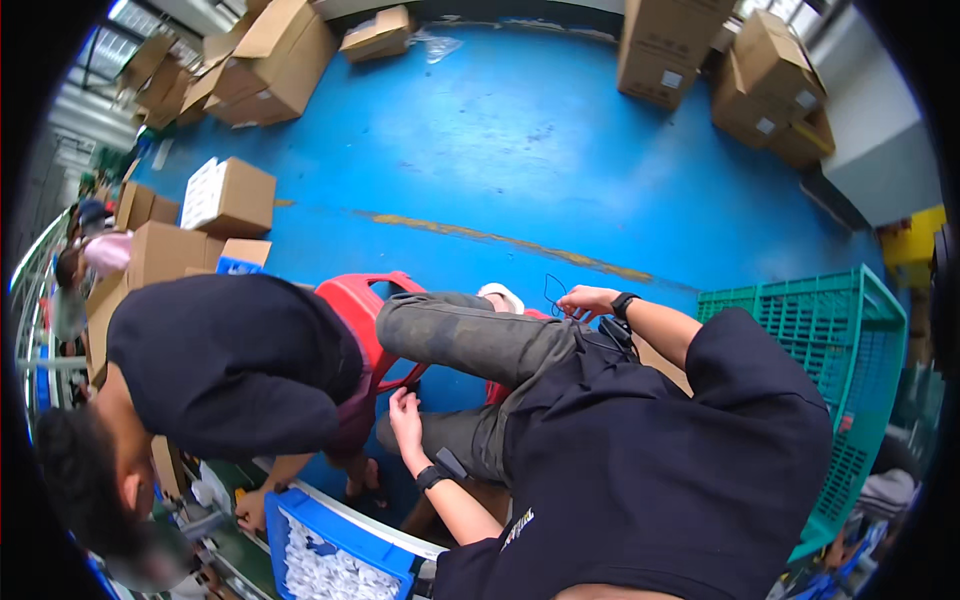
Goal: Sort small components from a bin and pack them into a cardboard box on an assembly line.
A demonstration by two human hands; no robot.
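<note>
— Blue factory floor (520, 150), cardboard boxes (275, 60) round its edges. Where are the hands?

— Right hand (585, 300) rests by the raised knee, fingers pinched on a thin black wire (553, 293).

— And the left hand (405, 420)?

— Down by the red plastic chair (360, 305), fingers loosely curled, holding nothing. A green crate (840, 340) stands at the right.
</note>
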